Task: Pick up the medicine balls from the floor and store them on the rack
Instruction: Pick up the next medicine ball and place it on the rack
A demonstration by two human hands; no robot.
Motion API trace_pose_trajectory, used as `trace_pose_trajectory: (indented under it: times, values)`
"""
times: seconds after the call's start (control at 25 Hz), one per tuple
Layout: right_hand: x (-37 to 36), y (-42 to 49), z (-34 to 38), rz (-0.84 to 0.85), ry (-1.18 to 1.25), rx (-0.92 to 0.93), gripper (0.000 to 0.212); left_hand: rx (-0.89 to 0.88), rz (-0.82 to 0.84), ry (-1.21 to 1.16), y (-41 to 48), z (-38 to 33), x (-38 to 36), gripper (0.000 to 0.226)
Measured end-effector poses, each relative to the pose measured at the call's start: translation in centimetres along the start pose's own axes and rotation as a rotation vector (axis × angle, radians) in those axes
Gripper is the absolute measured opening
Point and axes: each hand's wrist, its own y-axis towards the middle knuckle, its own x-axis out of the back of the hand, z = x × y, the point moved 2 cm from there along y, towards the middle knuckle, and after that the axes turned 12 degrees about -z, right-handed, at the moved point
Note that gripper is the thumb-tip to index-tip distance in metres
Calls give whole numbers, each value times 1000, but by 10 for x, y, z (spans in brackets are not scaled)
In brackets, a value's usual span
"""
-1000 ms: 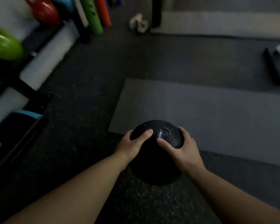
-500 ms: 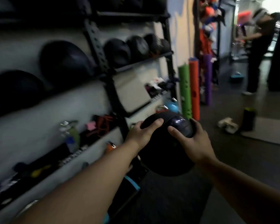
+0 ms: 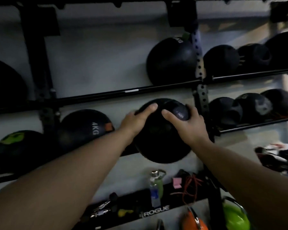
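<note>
I hold a black medicine ball (image 3: 160, 136) in both hands at the middle shelf of the black rack (image 3: 96, 97). My left hand (image 3: 137, 119) grips its upper left side and my right hand (image 3: 188, 125) its upper right side. The ball sits level with the shelf rail, right of a 4KG ball (image 3: 85, 128) and a ball with a green mark (image 3: 18, 150). I cannot tell whether it rests on the rail. A bigger black ball (image 3: 171, 62) stands on the shelf above.
More black balls (image 3: 249, 108) fill the shelves to the right of the perforated upright (image 3: 200, 90). Below lie a water bottle (image 3: 155, 188), red cords (image 3: 189, 186), an orange kettlebell (image 3: 194, 221) and a green kettlebell (image 3: 234, 216).
I lifted the ball off the floor, turned to the rack and raised it to the middle shelf. Both hands kept their grip.
</note>
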Motion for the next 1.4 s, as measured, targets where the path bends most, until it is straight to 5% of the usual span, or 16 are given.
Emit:
trace_pose_trajectory:
  times: [0.12, 0.24, 0.56, 0.72, 0.84, 1.0, 1.4]
  values:
    - [-79, 37, 44, 66, 97, 92, 126, -78, -123, 4, 64, -25, 56, 104]
    - [-157, 82, 91, 107, 162, 190, 128, -155, -234, 3, 133, -51, 108, 112]
    - [-334, 214, 146, 82, 315, 277, 133, -317, -287, -27, 324, -84, 161, 75]
    - [-394, 266, 114, 87, 288, 296, 109, -346, -346, -9, 393, -27, 145, 105]
    - [-436, 302, 90, 54, 293, 352, 77, -446, -389, 18, 427, 27, 129, 99]
    - [-480, 335, 88, 156, 205, 543, 78, -251, -406, 75, 467, 26, 133, 102]
    - [-523, 380, 36, 198, 168, 463, 65, -219, -565, 265, 519, 82, 123, 120]
